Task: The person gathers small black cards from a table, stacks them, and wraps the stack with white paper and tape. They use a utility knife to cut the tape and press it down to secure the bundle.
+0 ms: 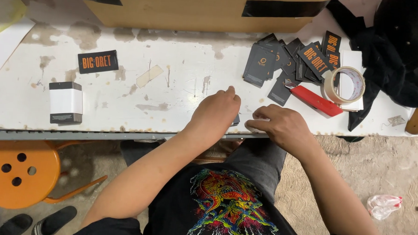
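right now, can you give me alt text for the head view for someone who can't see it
Seen from above, a person's left hand and right hand meet over a small dark card at the near edge of a worn white table. A pile of dark cards, a red knife and a tape roll lie to the right, a banded stack to the left.

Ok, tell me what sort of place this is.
Probably a small packing or labelling workshop. A worn white workbench holds a pile of dark printed tags, a roll of tape and a red box cutter, with a large cardboard box at the back and an orange stool beside it.
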